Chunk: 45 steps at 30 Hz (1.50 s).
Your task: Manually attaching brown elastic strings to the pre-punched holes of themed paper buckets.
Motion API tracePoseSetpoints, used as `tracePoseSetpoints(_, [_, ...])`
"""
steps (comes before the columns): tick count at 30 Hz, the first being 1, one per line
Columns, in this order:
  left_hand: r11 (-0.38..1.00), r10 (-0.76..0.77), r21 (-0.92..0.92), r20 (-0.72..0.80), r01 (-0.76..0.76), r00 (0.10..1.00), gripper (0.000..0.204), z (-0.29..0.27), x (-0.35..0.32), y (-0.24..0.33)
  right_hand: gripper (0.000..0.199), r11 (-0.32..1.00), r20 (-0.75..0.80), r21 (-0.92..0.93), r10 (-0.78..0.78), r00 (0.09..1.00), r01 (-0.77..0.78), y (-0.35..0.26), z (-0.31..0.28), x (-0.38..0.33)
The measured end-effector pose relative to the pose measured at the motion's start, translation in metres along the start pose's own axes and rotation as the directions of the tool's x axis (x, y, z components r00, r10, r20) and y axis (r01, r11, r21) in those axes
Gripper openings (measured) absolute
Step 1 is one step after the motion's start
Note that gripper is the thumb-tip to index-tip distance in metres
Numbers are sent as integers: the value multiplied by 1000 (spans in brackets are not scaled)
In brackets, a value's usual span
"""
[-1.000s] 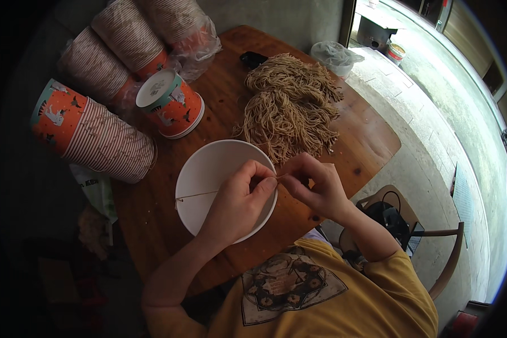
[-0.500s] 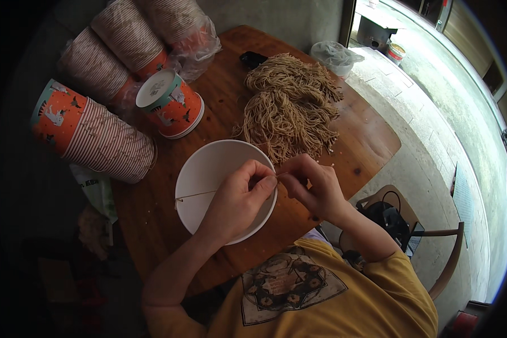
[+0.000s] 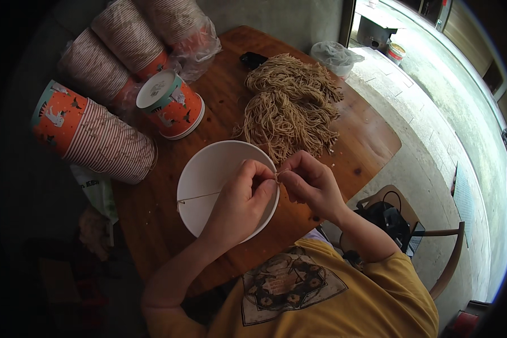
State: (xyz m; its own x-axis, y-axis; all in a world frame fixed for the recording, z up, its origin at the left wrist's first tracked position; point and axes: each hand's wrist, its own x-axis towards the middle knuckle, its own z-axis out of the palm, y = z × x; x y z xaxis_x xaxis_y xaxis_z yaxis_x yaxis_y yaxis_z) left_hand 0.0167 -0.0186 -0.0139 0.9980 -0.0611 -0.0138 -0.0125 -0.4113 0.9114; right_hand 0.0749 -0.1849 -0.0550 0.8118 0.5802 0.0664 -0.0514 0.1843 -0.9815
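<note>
A white paper bowl (image 3: 208, 174) lies on its side on the round wooden table (image 3: 360, 141), its inside facing up. My left hand (image 3: 243, 197) rests over the bowl and pinches its right rim together with a thin tan string (image 3: 200, 196) that runs across the bowl to its left edge. My right hand (image 3: 310, 183) meets the left at the rim and pinches the same string end. Just beyond the hands lies a big pile of tan string pieces (image 3: 290, 110).
An upside-down orange printed paper cup (image 3: 172, 106) stands by the bowl. Long sleeves of stacked cups (image 3: 96, 138) lie at the table's left and back, some in clear plastic. A plastic bag (image 3: 333, 55) sits far right; a chair with a dark bag (image 3: 386, 217) stands beside me.
</note>
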Motion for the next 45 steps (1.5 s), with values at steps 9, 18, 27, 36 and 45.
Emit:
tracePoseSetpoints(9, [995,-17,-94,-24,15,1000,10,2,-2,5,14,999,0,46,-1,1000,1,1,0,0])
tracePoseSetpoints(18, [986,134,113,-77,-125,988,8,5,1,3,15,999,6,52,7,1000,-7,0,0,-1])
tracePoseSetpoints(27, [997,75,-3,-65,-75,995,14,6,-1,9,16,994,7,105,4,1000,-4,3,-1,-2])
tracePoseSetpoints(36, [989,89,121,-67,-81,994,11,5,1,5,15,995,-27,98,12,1000,-9,3,1,-4])
tracePoseSetpoints(45, [990,61,131,-68,-52,996,17,5,2,10,15,997,-29,73,-1,1000,3,5,1,-5])
